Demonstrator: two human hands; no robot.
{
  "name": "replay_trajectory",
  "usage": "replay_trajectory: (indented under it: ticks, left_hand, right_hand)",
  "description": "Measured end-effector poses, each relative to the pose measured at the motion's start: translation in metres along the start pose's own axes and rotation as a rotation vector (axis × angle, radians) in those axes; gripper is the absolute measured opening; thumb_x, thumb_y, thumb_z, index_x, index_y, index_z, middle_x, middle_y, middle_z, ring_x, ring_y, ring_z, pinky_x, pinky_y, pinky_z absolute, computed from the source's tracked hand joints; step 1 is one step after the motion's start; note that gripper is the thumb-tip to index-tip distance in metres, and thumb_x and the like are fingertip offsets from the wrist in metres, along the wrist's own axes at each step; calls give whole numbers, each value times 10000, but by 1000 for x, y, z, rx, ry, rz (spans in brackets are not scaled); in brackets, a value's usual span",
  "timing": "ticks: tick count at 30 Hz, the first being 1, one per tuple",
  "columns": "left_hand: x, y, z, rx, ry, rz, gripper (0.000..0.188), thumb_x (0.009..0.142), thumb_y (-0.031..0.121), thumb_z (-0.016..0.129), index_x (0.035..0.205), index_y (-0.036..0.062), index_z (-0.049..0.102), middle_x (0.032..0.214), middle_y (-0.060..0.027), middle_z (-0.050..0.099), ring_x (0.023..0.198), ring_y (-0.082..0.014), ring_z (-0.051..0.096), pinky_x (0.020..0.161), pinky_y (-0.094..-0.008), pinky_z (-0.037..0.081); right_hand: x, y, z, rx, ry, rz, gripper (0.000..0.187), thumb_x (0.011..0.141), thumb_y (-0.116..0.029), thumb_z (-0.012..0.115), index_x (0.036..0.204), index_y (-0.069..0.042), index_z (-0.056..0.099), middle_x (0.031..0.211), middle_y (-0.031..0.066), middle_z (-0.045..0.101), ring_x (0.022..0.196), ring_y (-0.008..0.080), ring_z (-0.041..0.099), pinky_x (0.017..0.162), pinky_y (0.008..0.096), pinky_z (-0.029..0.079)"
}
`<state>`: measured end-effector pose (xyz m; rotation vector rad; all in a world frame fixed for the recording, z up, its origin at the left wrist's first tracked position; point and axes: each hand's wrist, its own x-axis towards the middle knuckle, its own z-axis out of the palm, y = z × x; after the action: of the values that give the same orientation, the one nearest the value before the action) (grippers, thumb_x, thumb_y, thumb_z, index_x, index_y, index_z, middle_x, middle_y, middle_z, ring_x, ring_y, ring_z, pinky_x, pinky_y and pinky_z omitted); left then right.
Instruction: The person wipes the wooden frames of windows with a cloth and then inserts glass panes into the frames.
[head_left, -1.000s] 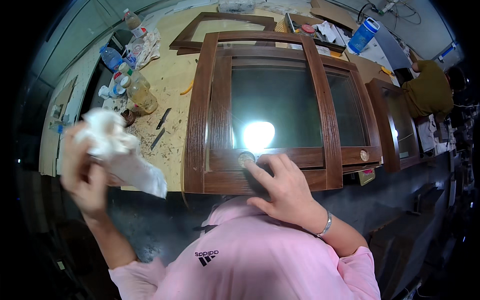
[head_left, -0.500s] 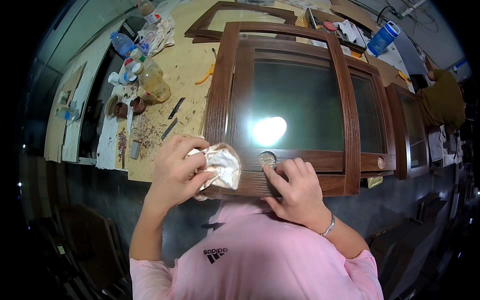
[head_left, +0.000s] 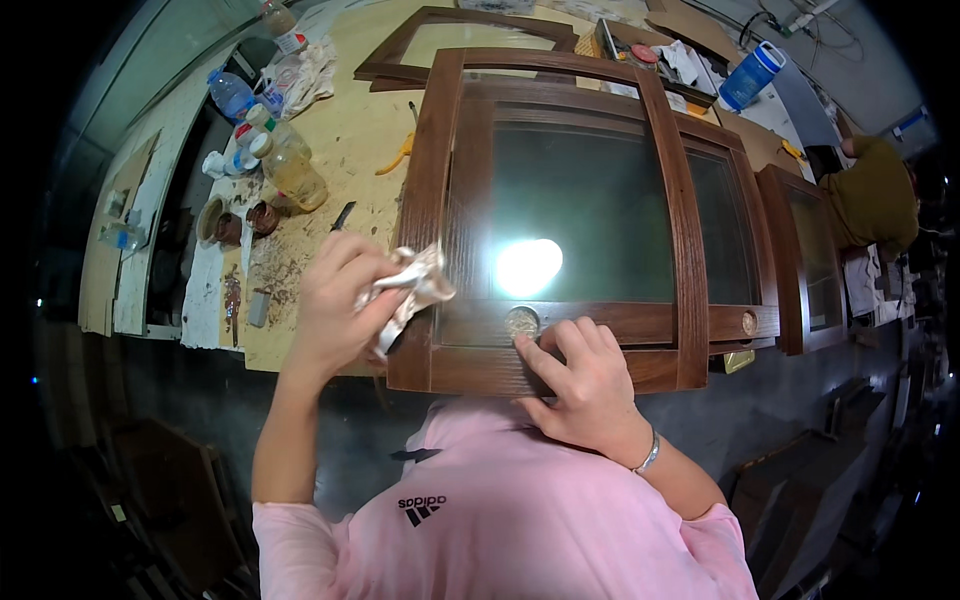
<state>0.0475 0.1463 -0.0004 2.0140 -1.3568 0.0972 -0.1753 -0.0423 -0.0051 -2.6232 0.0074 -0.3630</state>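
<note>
A brown wooden cabinet door frame with dark glass (head_left: 590, 220) lies across the bench in front of me. My left hand (head_left: 338, 300) pinches a crumpled, stained white rag (head_left: 418, 275) at the frame's left edge. The rag's lower part hangs past that edge. On the lower rail is a round gold-coloured inset (head_left: 521, 322). My right hand (head_left: 585, 385) rests on the lower right part of the frame, index finger extended to the inset and the other fingers bent. Nothing shows in that hand.
Several bottles (head_left: 290, 175) and small brown-stained pots (head_left: 263, 217) stand at the left of the bench. A yellow-handled tool (head_left: 397, 156) lies beside the frame. Other frames (head_left: 812, 260) lie behind and right. A blue bottle (head_left: 752, 77) stands far right, near another person (head_left: 872, 195).
My left hand has moved left with the rag, from over the frame's lower left corner to its left edge. The right hand stays by the inset. The whole view has shifted slightly.
</note>
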Motion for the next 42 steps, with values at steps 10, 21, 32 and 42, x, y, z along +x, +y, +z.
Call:
replay_trajectory:
  ticks: [10,21,32,42]
  left_hand:
    - [0,5,19,202,41,4,182,723,97,737,814,37,592,931,-75,623,819,-292,580,698,-388,469]
    - [-8,-1,12,93,22,60,260,688,-30,682,903,95,759,904,-41,687,789,-252,585,688,-352,483]
    - [-55,0,-50,4,-152,-13,195,622,-23,647,756,93,728,819,-25,681,753,-243,589,664,-363,468]
    - [-45,-7,-19,-117,-61,-41,237,607,-72,578,747,49,727,800,-61,677,768,-236,603,698,-341,473]
  right_hand:
    - [4,-1,3,-15,40,-20,616,553,-196,835,1128,-43,672,940,71,539,842,254,520,696,370,386]
    - [2,2,8,-13,101,-31,619,504,-206,838,1088,-55,700,890,65,544,801,246,510,674,373,384]
    - [0,0,4,7,59,7,581,559,-176,840,1101,-50,672,929,68,537,861,253,527,711,370,389]
    - [-2,-1,4,-6,54,5,582,573,-184,833,1113,-44,669,945,79,545,876,261,530,724,376,399]
